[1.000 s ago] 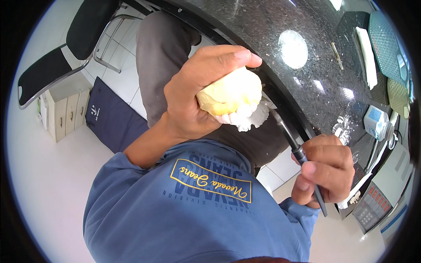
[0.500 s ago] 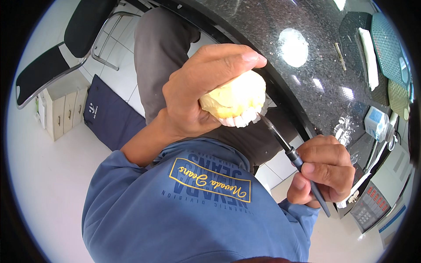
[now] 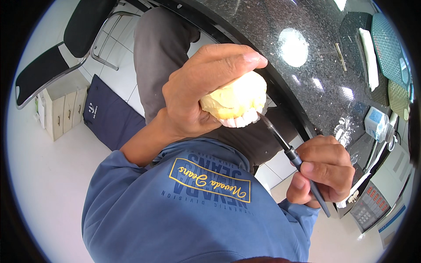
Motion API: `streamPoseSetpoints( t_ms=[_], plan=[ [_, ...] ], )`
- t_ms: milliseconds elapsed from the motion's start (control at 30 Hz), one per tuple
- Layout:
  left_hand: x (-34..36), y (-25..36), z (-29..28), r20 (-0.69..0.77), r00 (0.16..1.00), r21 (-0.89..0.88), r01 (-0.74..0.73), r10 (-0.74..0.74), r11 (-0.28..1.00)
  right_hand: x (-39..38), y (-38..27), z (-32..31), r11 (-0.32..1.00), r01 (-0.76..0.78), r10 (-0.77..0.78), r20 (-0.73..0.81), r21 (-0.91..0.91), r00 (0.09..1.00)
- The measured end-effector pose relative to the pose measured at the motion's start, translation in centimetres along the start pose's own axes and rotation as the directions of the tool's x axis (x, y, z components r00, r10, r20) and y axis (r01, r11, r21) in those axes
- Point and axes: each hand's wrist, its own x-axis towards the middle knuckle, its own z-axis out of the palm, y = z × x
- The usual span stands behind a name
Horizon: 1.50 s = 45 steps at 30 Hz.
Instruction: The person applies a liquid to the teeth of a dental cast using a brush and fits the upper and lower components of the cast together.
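Observation:
A pale yellow dental cast with a row of white teeth along its lower edge rests in my left hand. The thumb lies on the near side and the fingers reach over the top, closed round the cast; its underside is hidden by the palm. In my right hand, the thumb and fingers pinch a slim brush with a dark tapered handle and a shiny ferrule. Its dark pointed tip meets or nearly meets the teeth at the right end of the row; contact is too small to tell.
A dark speckled countertop curves past my knees, with white dust and a thin stick on it. At right are a clear jar and a grey device with buttons. A black chair and a low cabinet stand left.
The cast has turned and shifted very slightly to the right in my left hand. The brush stays almost in place, its tip still by the teeth.

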Motion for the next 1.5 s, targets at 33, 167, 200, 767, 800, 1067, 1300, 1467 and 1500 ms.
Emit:
streamPoseSetpoints(
  t_ms=[33, 167, 200, 767, 800, 1067, 1300, 1467, 1500],
  plan=[
    [0.0, 0.0, 0.0, 0.0, 1.0, 0.0, 0.0, 0.0, 1.0, 0.0, 0.0, 0.0, 1.0, 0.0, 0.0, 0.0, 0.0, 1.0],
    [0.1, 0.0, 0.0, 0.001, 1.0, 0.014, -0.009, 0.009, 1.0, 0.0, 0.1, -0.1, 1.0, 0.009, -0.009, 0.017, -0.01, 1.0],
    [0.1, -0.1, 0.0, -0.001, 1.0, 0.016, -0.012, 0.012, 1.0, 0.0, 0.1, -0.1, 1.0, 0.012, -0.012, 0.026, -0.014, 1.0],
    [0.0, 0.1, 0.0, -0.014, 1.0, -0.014, 0.018, -0.018, 1.0, -0.2, -0.1, -0.3, 1.0, -0.003, 0.003, -0.028, 0.009, 1.0],
    [0.1, 0.2, 0.0, -0.004, 1.0, -0.025, 0.026, -0.026, 0.999, -0.2, 0.0, -0.3, 1.0, 0.014, -0.014, -0.004, -0.011, 1.0],
    [-0.1, -0.1, -0.3, -0.01, 1.0, -0.043, -0.003, 0.003, 0.999, -0.7, 0.9, -0.9, 0.99, 0.104, -0.104, -0.001, 0.092, 0.995],
    [0.7, 1.9, -0.7, 0.004, 0.992, 0.07, 0.126, -0.127, 0.99, -0.1, 0.1, -2.2, 0.993, 0.024, -0.035, 0.099, 0.113, 0.994],
    [1.1, 2.6, -1.4, 0.017, 0.982, 0.139, 0.183, -0.187, 0.973, -0.2, 0.1, -1.5, 0.995, 0.089, -0.091, 0.062, 0.033, 0.994],
    [1.2, 2.6, -1.5, 0.033, 0.981, 0.163, 0.183, -0.191, 0.97, -0.1, -0.2, -1.2, 0.999, 0.05, -0.05, 0.047, 0.007, 0.998]
  ],
)
